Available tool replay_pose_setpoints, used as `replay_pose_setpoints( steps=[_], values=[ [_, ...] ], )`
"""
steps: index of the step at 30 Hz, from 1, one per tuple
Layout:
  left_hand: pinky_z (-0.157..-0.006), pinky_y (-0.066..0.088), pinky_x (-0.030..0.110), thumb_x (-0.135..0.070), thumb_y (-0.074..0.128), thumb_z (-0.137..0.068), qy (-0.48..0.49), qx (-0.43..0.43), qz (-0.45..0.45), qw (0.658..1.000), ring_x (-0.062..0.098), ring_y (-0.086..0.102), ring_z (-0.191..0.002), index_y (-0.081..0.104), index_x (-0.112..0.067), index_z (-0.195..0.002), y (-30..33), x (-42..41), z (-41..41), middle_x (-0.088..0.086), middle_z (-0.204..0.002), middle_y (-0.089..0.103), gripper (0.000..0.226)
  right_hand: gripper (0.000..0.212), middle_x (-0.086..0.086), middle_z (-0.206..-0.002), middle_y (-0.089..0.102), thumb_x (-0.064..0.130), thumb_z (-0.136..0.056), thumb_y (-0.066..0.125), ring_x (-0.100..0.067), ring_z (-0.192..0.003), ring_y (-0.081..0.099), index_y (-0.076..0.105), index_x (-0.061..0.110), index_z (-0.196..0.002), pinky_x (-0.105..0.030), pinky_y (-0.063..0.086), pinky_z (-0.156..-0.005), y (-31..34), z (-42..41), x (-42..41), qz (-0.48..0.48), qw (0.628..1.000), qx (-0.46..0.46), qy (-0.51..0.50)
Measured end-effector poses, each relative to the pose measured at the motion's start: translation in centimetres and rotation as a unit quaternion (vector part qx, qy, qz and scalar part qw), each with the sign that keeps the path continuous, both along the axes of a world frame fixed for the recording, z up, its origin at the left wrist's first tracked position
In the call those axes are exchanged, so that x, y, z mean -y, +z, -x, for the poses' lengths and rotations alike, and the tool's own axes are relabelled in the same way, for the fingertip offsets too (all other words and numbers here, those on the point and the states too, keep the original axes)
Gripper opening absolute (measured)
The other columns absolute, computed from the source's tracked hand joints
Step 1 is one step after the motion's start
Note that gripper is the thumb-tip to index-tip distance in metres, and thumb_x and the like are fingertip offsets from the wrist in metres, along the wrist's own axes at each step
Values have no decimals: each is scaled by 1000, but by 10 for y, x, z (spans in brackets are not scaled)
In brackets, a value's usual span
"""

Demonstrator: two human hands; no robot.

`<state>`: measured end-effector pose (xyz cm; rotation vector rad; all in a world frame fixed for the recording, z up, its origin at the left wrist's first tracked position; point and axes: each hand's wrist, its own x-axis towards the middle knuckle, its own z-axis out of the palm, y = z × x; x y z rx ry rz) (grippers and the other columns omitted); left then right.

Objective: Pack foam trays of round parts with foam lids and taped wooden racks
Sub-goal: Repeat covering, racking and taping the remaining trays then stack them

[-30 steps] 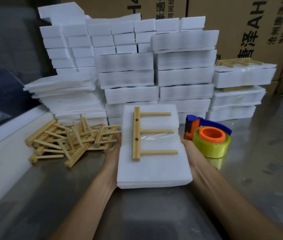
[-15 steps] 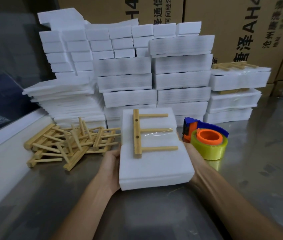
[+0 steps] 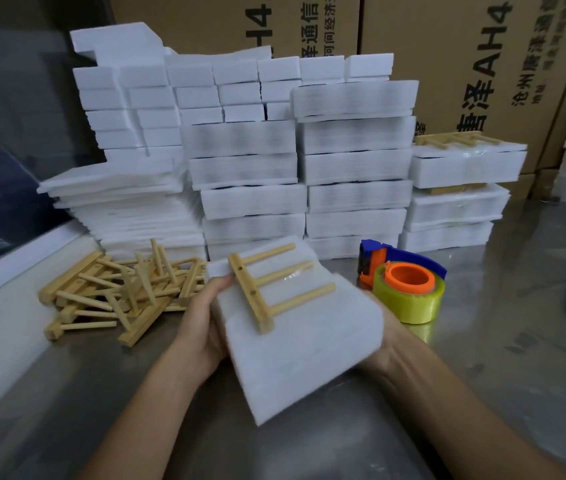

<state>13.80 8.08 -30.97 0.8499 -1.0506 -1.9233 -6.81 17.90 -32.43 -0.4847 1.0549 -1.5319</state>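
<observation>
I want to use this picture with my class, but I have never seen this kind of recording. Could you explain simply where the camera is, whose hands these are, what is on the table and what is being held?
No machine is involved: a person wears a camera on the head, looking forward and down, so the two arms reach in from the bottom edge. The left hand and right hand grip a white foam pack by its two sides, tilted. A three-pronged wooden rack lies on top of it, with clear tape across. On the metal table lie a pile of loose wooden racks to the left and a tape dispenser with yellowish tape to the right. Behind stand stacks of white foam and cardboard boxes.
</observation>
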Motion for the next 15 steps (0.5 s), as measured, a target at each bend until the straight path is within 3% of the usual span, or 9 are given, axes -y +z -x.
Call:
replay_pose_setpoints(
  steps=[2, 4, 7, 10, 12, 15],
  values=[
    [-95, 51, 51, -41, 71, -76, 51, -30, -3, 998, 32, 68, -105, 68, -20, -121, 1, 1, 0, 10, -112, 73, 50, 50, -15, -120, 68, 43, -98, 45, -30, -110, 66, 65, 4, -123, -43, 54, -91, 7, 0, -1, 92, 990, 103, 33],
    [-88, 55, 50, -39, 75, -74, 120, -68, -7, 990, 28, 68, -106, 63, -26, -125, -1, 2, 2, 6, -113, 73, 54, 63, -18, -128, 63, 57, -93, 48, -35, -118, 61, 55, 9, -133, -49, 47, -101, 14, 1, 0, 128, 979, 157, 5],
    [-76, 58, 53, -28, 80, -72, 201, -94, 12, 975, 26, 67, -106, 49, -27, -132, -4, -2, 11, 5, -121, 68, 68, 61, -18, -118, 69, 68, -79, 60, -38, -105, 67, 60, 27, -124, -60, 51, -90, 17, -8, 1, 78, 995, 45, 35],
    [-66, 59, 51, -23, 82, -70, 221, -88, 24, 971, 28, 67, -104, 45, -26, -129, -6, -5, 13, 7, -123, 64, 70, 66, -9, -120, 68, 50, -72, 78, -32, -103, 68, 54, 32, -130, -57, 57, -80, 12, -17, 2, 33, 997, -66, -1],
    [-64, 58, 47, -39, 80, -64, 180, -77, 11, 981, 30, 67, -102, 53, -26, -129, -7, -4, 8, 9, -120, 67, 72, 58, -8, -120, 67, 36, -77, 76, -32, -106, 67, 53, 29, -130, -56, 57, -80, 12, -16, 4, 49, 993, -93, -50],
    [-60, 54, 37, -63, 74, -59, 102, -23, 27, 994, 24, 73, -79, 69, -30, -107, -3, 2, -4, 6, -100, 75, 59, 32, -8, -112, 72, 32, -82, 70, -29, -101, 70, 68, 26, -113, -49, 58, -78, 19, -5, 1, 89, 988, -109, -71]
  ],
)
